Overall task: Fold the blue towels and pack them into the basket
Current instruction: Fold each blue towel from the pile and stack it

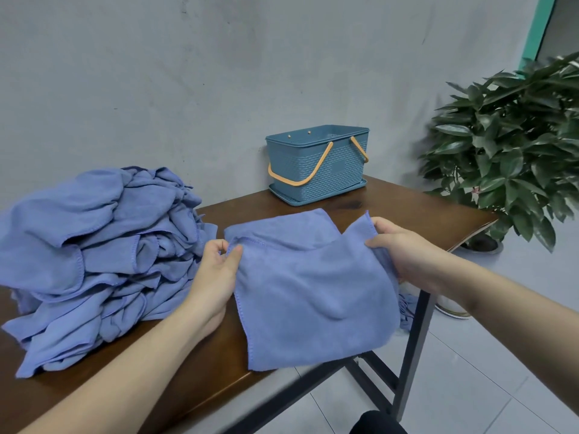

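You hold one blue towel [307, 286] by its two upper corners over the wooden counter [416, 211], your left hand [216, 270] pinching the hemmed left corner between thumb and fingers, your right hand [404, 249] curled round the right edge with the thumb on top. That two-corner grip looks chosen to keep the cloth taut and square, so the edges can be matched for a fold; the far part of the towel lies flat on the counter while the near part sags over the front edge, which suggests the fold is only starting. To your left, just beside the left hand, a rumpled heap of blue towels [94, 255] waits within easy reach, apparently unfolded. The blue basket [316, 161] stands at the back of the counter against the wall [188, 73], its orange handles [300, 170] dropped outward so the mouth stays open for packing; no towel shows inside it. A potted plant [513, 145] stands at the right.
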The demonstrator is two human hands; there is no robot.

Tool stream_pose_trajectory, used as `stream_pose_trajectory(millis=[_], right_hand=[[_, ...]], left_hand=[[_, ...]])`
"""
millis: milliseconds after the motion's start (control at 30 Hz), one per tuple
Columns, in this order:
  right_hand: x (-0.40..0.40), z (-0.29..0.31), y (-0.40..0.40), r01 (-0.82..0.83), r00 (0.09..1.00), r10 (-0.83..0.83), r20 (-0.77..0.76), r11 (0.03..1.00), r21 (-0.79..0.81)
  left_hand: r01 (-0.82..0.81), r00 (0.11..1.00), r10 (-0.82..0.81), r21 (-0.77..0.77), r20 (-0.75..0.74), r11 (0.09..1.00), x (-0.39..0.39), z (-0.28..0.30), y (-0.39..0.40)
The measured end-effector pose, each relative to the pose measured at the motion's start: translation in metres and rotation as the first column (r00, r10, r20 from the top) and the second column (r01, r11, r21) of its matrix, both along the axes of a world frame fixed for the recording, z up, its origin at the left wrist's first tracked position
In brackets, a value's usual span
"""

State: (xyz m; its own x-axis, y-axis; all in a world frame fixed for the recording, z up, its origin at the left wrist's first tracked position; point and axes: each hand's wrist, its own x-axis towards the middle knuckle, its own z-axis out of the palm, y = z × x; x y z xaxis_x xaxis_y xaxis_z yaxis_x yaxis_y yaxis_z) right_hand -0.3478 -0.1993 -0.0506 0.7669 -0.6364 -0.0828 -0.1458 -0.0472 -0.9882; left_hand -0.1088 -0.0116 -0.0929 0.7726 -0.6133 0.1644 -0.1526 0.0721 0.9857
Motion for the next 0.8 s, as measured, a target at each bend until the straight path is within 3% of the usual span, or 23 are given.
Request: stream_pose_trajectory(millis=[133, 333, 567, 633, 800], right_hand=[[0.021, 0.004, -0.012, 0.043, 0.999, -0.042, -0.014, 0.998, 0.035], [0.055, 0.007, -0.042, -0.042, 0.993, 0.042, -0.112, 0.999, 0.007], [0.137, 0.032, -0.105, 0.149, 0.980, -0.150, 0.129, 0.989, 0.011], [0.164, 0.026, -0.126, 0.173, 0.981, -0.167, 0.095, 0.983, -0.059], [0.203, -0.029, -0.167, 0.061, 0.957, -0.184, -0.226, 0.884, -0.463]], left_hand=[[-0.053, 0.999, 0.053, -0.009, -0.005, 0.999, 0.013, 0.001, -0.026], [-0.078, 0.992, 0.084, 0.061, -0.098, 0.995, 0.060, 0.010, -0.058], [-0.251, 0.965, 0.250, 0.002, -0.078, 0.968, 0.131, 0.018, -0.108], [-0.280, 0.960, 0.280, 0.034, 0.007, 0.959, 0.148, 0.008, -0.122], [-0.305, 0.948, 0.280, 0.187, 0.150, 0.934, 0.168, -0.030, -0.135]])
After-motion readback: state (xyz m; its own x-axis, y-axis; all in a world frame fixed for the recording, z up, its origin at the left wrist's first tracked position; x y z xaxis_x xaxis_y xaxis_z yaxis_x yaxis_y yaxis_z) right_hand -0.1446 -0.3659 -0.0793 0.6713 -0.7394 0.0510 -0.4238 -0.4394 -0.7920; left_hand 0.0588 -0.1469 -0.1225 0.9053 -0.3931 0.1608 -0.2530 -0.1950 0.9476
